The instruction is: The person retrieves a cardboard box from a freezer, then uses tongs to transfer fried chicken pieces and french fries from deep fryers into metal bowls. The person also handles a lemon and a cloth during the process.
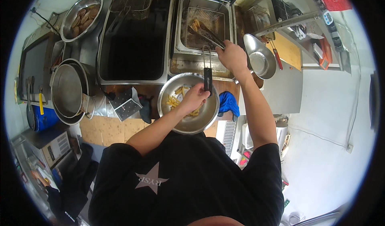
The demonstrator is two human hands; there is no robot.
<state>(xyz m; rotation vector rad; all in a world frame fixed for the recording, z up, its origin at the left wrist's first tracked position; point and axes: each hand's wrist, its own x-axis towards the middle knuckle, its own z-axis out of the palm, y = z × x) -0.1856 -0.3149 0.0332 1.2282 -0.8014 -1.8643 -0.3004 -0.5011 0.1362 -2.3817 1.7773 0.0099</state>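
My right hand point(234, 57) is closed around metal tongs point(213, 38), whose tips reach into a wire fryer basket point(207, 13) in the fryer at the upper middle. Some golden fried food point(196, 24) lies at the tips; whether they pinch it, I cannot tell. My left hand point(196, 98) holds the lower end of the basket's black handle point(207, 77). Beneath that hand a steel mixing bowl point(207, 117) holds French fries point(172, 101), partly hidden by my hand and forearm.
A wide vat of dark oil point(135, 51) with another wire basket point(132, 0) is left of the fryer. A steel scoop point(259, 60) and a blue cloth point(228, 102) lie to the right. Stacked pots point(67, 90), a bowl of browned food point(97, 15) and a patterned carton point(125, 105) stand left.
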